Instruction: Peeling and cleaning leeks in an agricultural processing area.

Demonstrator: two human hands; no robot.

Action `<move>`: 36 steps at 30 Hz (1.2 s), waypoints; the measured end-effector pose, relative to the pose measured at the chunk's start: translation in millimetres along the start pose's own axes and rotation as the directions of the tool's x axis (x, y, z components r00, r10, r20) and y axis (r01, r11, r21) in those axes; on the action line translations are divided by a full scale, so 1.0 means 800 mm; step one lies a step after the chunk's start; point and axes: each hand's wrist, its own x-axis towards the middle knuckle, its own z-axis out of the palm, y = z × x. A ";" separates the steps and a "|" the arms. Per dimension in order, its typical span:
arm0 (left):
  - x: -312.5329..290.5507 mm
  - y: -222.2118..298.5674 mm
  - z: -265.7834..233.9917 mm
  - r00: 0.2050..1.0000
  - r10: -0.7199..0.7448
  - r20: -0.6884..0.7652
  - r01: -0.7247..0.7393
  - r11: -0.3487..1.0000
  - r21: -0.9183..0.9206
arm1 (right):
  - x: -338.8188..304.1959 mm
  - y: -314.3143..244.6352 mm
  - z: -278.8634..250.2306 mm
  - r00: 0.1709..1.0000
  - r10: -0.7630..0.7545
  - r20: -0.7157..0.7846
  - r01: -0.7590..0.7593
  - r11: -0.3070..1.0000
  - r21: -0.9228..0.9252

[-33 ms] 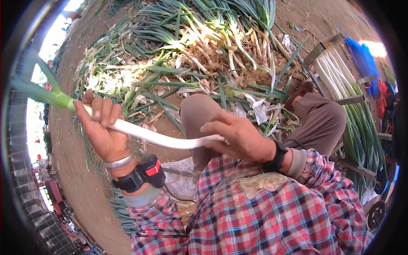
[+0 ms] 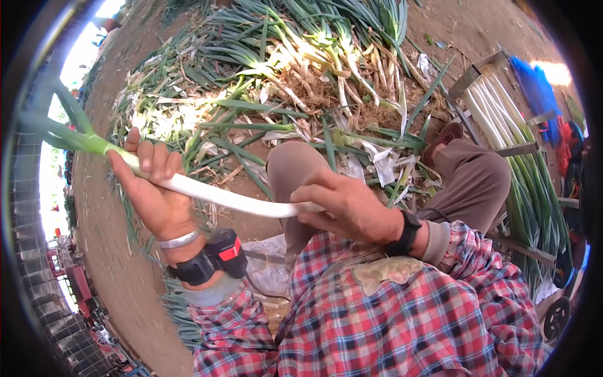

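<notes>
A long green onion (image 2: 223, 200) with a smooth white stalk lies slantwise in front of me, its green leaves up at the far left. My left hand (image 2: 154, 188) is wrapped round it just below the leaves. At the lower white end, the fingers of my right hand (image 2: 342, 204) are closed about the stalk; they hide its tip. Ahead on the ground lies a heap of untrimmed green onions (image 2: 295, 81) with brown roots and soiled outer skins. On my right, a metal rack (image 2: 518, 149) holds a bundle of cleaned green onions (image 2: 527, 182), white ends away from me.
Peeled skins and cut leaves (image 2: 166, 116) litter the ground around the heap. My knees (image 2: 298, 163) stand between me and the heap. Beyond the rack are a blue plastic bag (image 2: 534, 88) and something red. A small wheel (image 2: 556, 318) shows at lower right.
My right hand has shifted slightly left along the stalk and covers its end more. My left hand has moved a touch to the right; the leaves have swung a little.
</notes>
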 end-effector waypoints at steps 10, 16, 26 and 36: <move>-0.004 -0.023 0.037 0.915 0.323 -0.240 -0.261 0.931 0.257 | 0.014 -0.012 -0.007 0.956 0.284 0.079 -0.292 0.877 0.381; -0.013 -0.028 0.054 0.918 0.345 -0.198 -0.303 0.929 0.214 | 0.026 -0.015 -0.016 0.889 0.381 0.254 -0.458 0.761 0.459; -0.002 -0.027 0.075 0.840 0.464 -0.281 -0.348 0.859 0.376 | 0.045 -0.015 -0.034 0.957 0.122 0.261 -0.210 0.916 0.343; -0.080 0.079 0.008 0.577 0.673 -0.463 -0.462 0.736 0.495 | 0.021 -0.017 -0.059 0.797 0.440 0.413 -0.595 0.687 0.417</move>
